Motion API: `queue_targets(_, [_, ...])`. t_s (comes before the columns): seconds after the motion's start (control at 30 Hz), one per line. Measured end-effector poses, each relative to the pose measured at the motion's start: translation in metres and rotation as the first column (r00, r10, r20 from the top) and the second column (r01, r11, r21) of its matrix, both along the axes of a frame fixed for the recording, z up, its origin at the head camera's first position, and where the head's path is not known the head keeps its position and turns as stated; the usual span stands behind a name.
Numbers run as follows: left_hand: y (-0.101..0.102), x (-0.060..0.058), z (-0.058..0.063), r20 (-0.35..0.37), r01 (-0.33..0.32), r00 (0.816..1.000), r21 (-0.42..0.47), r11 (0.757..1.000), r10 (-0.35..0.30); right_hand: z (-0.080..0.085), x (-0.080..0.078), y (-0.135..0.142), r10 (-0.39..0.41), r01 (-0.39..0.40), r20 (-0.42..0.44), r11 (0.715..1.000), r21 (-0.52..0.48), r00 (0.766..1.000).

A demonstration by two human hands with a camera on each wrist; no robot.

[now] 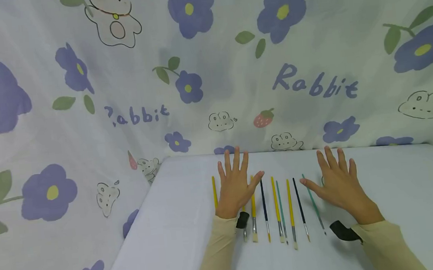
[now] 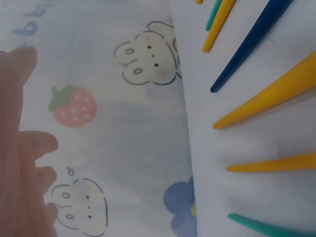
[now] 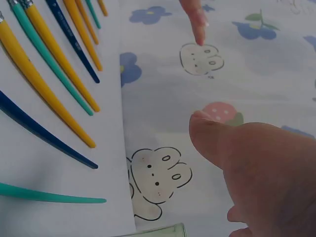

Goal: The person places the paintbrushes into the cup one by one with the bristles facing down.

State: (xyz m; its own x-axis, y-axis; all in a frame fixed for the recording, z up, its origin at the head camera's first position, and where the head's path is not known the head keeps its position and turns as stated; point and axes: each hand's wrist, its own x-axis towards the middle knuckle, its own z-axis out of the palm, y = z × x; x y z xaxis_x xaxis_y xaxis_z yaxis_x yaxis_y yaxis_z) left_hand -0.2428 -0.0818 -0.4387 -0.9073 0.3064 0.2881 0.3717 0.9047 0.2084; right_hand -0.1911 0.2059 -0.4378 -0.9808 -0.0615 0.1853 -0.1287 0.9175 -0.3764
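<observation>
We see the left grip (image 1: 235, 188) and the right grip (image 1: 339, 184) spread wide, holding nothing. The paintbrushes (image 1: 291, 208) lie in a row on the counter (image 1: 171, 235), bristles (image 1: 255, 237) near, perhaps spaced so that each is easily distinguished.

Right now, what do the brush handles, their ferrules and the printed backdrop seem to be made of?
Brush handles: probably painted wood, smooth and evenly coloured; plastic is possible. Ferrules: likely bare metal, from their silvery look. Printed backdrop: seemingly thin matte fabric, hanging in soft ripples, or perhaps plastic sheet.
</observation>
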Motion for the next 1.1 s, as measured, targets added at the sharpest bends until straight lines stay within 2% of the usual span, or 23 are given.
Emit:
queue_targets(0.2, [-0.003,0.002,0.001,-0.008,-0.003,1.0,0.014,1.0,0.003,0.004,-0.004,0.014,0.016,-0.014,0.041,0.999,-0.05,0.999])
queue_targets(0.3, [-0.004,0.002,0.001,-0.005,0.0,1.0,0.02,1.0,0.0,0.003,-0.001,0.027,0.031,-0.025,0.048,0.992,-0.123,0.998])
queue_targets(0.47, [-0.01,0.0,0.006,0.011,-0.008,1.0,0.07,0.998,0.007,-0.002,0.01,0.045,0.044,-0.013,0.096,0.954,-0.3,0.994])
queue_targets(0.6, [-0.02,-0.001,0.009,0.031,-0.023,0.999,0.139,0.99,0.019,-0.007,0.015,0.057,0.066,-0.004,0.167,0.938,-0.347,0.984])
queue_targets(0.7, [-0.031,-0.003,0.012,0.015,-0.036,0.999,0.195,0.98,0.033,-0.011,0.017,0.064,0.114,-0.03,0.205,0.928,-0.371,0.972])
queue_targets(0.9, [-0.054,-0.008,0.016,0.014,-0.064,0.998,0.317,0.946,0.063,-0.025,0.019,0.075,0.21,-0.104,0.192,0.887,-0.451,0.959])
queue_targets(1.1, [-0.073,-0.012,0.017,0.021,-0.082,0.997,0.424,0.902,0.08,-0.033,0.019,0.083,0.195,-0.092,0.163,0.867,-0.489,0.967])
